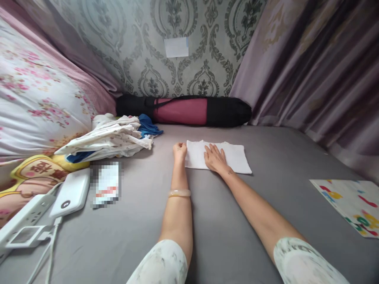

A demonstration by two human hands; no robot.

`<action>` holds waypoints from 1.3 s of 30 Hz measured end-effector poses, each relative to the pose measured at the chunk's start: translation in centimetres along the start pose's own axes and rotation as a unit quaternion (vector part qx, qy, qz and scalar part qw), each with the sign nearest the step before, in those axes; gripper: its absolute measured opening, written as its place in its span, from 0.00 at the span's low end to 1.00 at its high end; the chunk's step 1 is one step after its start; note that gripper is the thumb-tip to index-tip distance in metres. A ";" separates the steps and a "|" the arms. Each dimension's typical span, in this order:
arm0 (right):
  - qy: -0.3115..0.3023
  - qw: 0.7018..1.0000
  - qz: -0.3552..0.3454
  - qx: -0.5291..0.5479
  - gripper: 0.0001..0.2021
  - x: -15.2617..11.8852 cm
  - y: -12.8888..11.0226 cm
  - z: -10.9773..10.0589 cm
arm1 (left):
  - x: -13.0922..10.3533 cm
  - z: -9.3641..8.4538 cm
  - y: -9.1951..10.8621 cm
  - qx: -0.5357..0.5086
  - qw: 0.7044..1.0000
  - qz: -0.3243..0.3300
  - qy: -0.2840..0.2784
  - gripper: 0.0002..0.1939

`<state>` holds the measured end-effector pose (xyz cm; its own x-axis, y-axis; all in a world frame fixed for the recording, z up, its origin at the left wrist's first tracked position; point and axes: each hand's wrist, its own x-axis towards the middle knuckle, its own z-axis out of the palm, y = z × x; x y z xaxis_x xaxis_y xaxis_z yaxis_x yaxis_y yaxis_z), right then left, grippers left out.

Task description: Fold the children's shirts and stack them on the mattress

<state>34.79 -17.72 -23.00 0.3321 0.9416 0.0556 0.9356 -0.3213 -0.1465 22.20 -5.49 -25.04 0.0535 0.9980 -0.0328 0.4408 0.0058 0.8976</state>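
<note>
A flat, white, rectangular cloth [237, 157] lies on a smooth grey sheet [124, 244] and serves as the reference for position. The right hand [215, 158] rests on its middle, open, palm down, fingers spread; the left hand [180, 149] is curled closed at its left edge, and whether the fingertips pinch the fabric cannot be told. Beyond the cloth, a long black-and-maroon cylindrical fabric bag [180, 111] lies along the patterned grey wall [204, 73], with a strip of sheet between. To the cloth's left, well apart, lie a crumpled heap of white and blue clothes [115, 138], a pixelated white packet [108, 183], a white rectangular power bank [72, 191] and a white plastic power strip [26, 216]. To its right, sheet extends toward mauve curtains [296, 79] and a pale, multicoloured printed sheet [352, 203], nearer the viewer. The cloth's near edge faces a broad stretch of grey, crossed by both forearms.
</note>
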 end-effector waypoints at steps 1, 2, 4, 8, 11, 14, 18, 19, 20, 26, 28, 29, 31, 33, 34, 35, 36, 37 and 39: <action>0.000 1.000 -0.001 0.003 0.27 0.1 -0.1 -0.1 | 0.1 0.0 0.0 0.004 1.000 0.001 -0.001 0.16; 0.000 1.000 -0.003 0.006 0.27 0.2 -0.4 -0.1 | 0.1 0.1 0.0 0.008 1.000 0.002 -0.002 0.16; 0.002 1.000 -0.013 0.014 0.27 0.4 -1.0 -0.3 | 0.2 0.1 -0.1 0.014 1.000 0.005 -0.005 0.16; -0.009 0.999 -0.020 0.027 0.27 0.7 -2.3 -0.1 | 0.4 0.2 -0.3 0.021 1.000 0.007 -0.003 0.17; -0.013 0.999 -0.015 0.026 0.27 0.9 -2.7 0.1 | 0.6 0.2 -0.5 0.022 1.000 0.008 -0.002 0.16; -0.019 0.999 -0.015 0.029 0.27 1.2 -3.1 -0.1 | 0.7 0.3 -0.6 0.016 1.000 0.008 0.001 0.15; -0.011 0.999 -0.035 0.039 0.27 1.3 -4.1 0.0 | 0.7 0.2 -0.6 0.002 1.000 0.004 0.012 0.14; -0.010 0.999 -0.037 0.038 0.27 1.3 -4.3 0.1 | 0.7 0.2 -0.5 -0.002 1.000 0.003 0.015 0.14; -0.010 0.999 -0.037 0.036 0.27 1.3 -4.4 0.3 | 0.6 0.2 -0.5 -0.006 1.000 0.002 0.019 0.13; 0.006 0.999 -0.043 0.031 0.27 1.9 -5.7 0.4 | 0.4 -0.1 -0.2 -0.026 0.999 0.000 0.042 0.14; 0.014 0.997 -0.074 0.034 0.27 2.2 -6.5 0.5 | 0.3 -0.4 0.0 -0.029 0.998 -0.002 0.048 0.14; 0.013 0.995 -0.090 0.035 0.27 2.3 -6.9 0.6 | 0.3 -0.6 0.2 -0.030 0.998 -0.003 0.050 0.15; 0.003 0.993 -0.112 0.035 0.27 2.4 -7.5 0.8 | 0.0 -1.0 0.5 -0.026 0.998 -0.003 0.050 0.15; -0.011 0.993 -0.116 0.036 0.27 2.5 -7.9 0.8 | -0.3 -1.3 0.9 -0.012 0.999 0.005 0.050 0.16; -0.020 0.992 -0.116 0.037 0.27 2.5 -7.9 0.8 | -0.6 -1.5 1.1 -0.002 0.999 0.011 0.053 0.16; -0.029 0.992 -0.118 0.042 0.27 2.5 -7.9 0.7 | -0.8 -1.7 1.4 0.009 0.998 0.019 0.055 0.16; -0.037 0.991 -0.122 0.049 0.28 2.5 -7.7 0.5 | -1.0 -1.7 1.7 0.019 0.998 0.028 0.058 0.16; -0.040 0.990 -0.123 0.058 0.28 2.6 -7.4 0.2 | -1.2 -1.7 2.0 0.028 0.997 0.039 0.058 0.16; -0.027 0.991 -0.109 0.071 0.27 2.7 -6.2 -0.4 | -1.7 -1.4 2.6 0.043 0.995 0.074 0.047 0.17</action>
<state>29.88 -13.23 -21.55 0.1139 0.9923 0.0486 0.9569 -0.0964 -0.2738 22.03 -7.06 -22.02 0.0411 0.9891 0.1412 0.5091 -0.1423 0.8489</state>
